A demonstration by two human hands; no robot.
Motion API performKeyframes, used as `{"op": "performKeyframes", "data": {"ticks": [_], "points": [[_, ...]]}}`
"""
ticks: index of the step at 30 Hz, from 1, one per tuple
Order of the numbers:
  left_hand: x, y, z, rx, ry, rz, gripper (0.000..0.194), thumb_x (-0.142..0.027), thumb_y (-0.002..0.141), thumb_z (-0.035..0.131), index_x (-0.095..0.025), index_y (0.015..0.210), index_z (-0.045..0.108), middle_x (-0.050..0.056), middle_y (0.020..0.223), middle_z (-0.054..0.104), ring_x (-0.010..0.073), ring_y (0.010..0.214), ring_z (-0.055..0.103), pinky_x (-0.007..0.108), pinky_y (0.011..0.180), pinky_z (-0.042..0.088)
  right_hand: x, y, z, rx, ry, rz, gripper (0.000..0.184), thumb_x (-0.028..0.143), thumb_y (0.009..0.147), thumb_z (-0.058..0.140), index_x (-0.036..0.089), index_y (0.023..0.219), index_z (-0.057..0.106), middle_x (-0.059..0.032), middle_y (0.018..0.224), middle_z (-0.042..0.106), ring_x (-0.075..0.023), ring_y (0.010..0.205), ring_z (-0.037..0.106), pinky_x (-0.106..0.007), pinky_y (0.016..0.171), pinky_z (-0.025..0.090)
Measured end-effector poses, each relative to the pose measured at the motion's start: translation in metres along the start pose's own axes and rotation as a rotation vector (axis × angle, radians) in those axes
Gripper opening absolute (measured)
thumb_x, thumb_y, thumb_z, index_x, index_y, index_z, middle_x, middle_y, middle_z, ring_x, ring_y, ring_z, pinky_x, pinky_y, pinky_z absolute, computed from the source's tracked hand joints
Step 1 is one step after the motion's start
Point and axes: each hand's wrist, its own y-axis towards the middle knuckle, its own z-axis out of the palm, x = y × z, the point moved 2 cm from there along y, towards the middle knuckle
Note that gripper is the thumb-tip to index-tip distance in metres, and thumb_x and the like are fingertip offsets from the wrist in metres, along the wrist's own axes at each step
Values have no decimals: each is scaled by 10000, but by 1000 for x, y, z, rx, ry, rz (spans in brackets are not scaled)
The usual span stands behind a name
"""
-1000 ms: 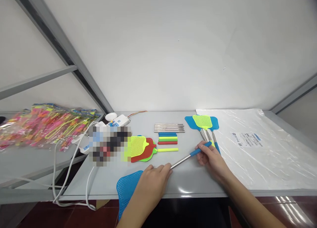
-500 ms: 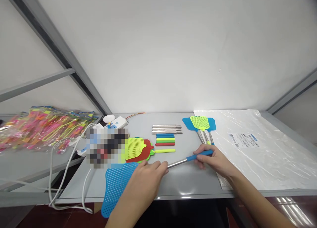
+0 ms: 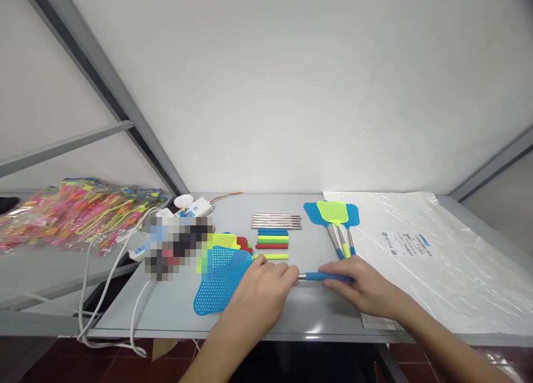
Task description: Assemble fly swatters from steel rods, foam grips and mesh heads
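A blue fly swatter lies level across both hands above the table's front part, its perforated head at the left. My left hand is wrapped round its metal shaft, hiding most of it. My right hand grips the blue handle sleeve at the right end. Behind the swatter's head, yellow and red swatter heads are partly covered. Several coloured handle sleeves lie in a row beyond my left hand, with metal rods behind them. Swatters with shafts and handles, blue and yellow, lie just beyond my right hand.
A white plastic bag with a printed label covers the table's right side. Power strips and looping white cables are at the left. Colourful items in clear packaging lie further left. A grey metal frame stands around the table.
The swatter has turned from slanted to level, its head moving up and right over the other heads. My left hand has slid closer to my right, with less shaft showing between them.
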Motion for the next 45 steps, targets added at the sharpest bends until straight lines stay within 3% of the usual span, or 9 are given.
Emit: {"op": "performKeyframes", "data": {"ticks": [10, 15, 20, 22, 24, 26, 34, 39, 45], "points": [[0, 14, 4, -18, -10, 58, 324, 69, 735, 367, -207, 808, 520, 5, 710, 585, 180, 602, 501, 346, 692, 322, -4, 6, 4, -29, 67, -38, 300, 419, 919, 516, 251, 1033, 736, -38, 837, 740, -194, 751, 655, -286, 692, 487], [5, 19, 1, -74, 41, 78, 289, 32, 816, 412, -218, 850, 553, 4, 772, 623, 213, 828, 573, 490, 1017, 275, -9, 2, 17, -60, 71, 43, 308, 399, 950, 475, 262, 1073, 721, -41, 992, 741, -216, 888, 672, -309, 791, 494], [-11, 0, -3, -618, -45, -8, 337, -73, 888, 507, -283, 1149, 536, 57, 1134, 629, 242, 1052, 529, 537, 1040, 284, -18, -10, 35, -331, 152, 125, 332, 424, 949, 472, 248, 1103, 709, -68, 1081, 724, -260, 1024, 655, -343, 875, 500], [-19, -10, 5, -898, -314, -99, 264, -98, 888, 507, -299, 1056, 533, 28, 976, 604, 204, 923, 543, 445, 932, 400, -18, -15, 43, -415, 180, 160, 348, 439, 948, 466, 242, 1106, 705, -77, 1105, 717, -273, 1059, 644, -352, 884, 507], [-20, -13, 19, -1099, -751, -382, 117, -221, 947, 458, -272, 1032, 522, 36, 929, 564, 196, 880, 548, 369, 819, 457, -15, -21, 51, -459, 199, 175, 360, 454, 944, 464, 241, 1111, 702, -84, 1135, 707, -283, 1079, 637, -362, 896, 510], [-22, -6, 33, -1038, -1167, -583, 227, -368, 986, 412, -253, 1147, 525, 59, 1017, 575, 186, 900, 561, 329, 783, 473, -11, -26, 60, -463, 207, 175, 369, 460, 941, 460, 243, 1128, 693, -88, 1145, 703, -291, 1095, 630, -377, 913, 507], [-27, 2, 35, -1122, -2032, -613, 237, -391, 862, 671, -202, 838, 530, -46, 740, 466, 68, 622, 456, 196, 621, 434, 10, -42, 80, -320, 113, 165, 355, 443, 935, 479, 237, 1178, 635, -91, 1116, 694, -281, 1035, 626, -399, 889, 486], [-35, -23, 40, -937, -2033, -572, 236, -378, 864, 676, -176, 977, 630, -76, 616, 363, 52, 524, 317, 173, 534, 333, 40, -50, 85, -102, 125, 147, 281, 409, 972, 405, 241, 1091, 595, -21, 813, 644, -207, 804, 596, -317, 714, 454], [-58, -49, 55, -774, -1720, -582, 314, -417, 883, 631, -114, 900, 713, -31, 630, 434, 89, 610, 401, 217, 618, 370, 57, -62, 102, -18, 365, 184, 363, 497, 991, 337, 223, 855, 532, 53, 569, 455, -126, 542, 434, -256, 551, 352]]}}
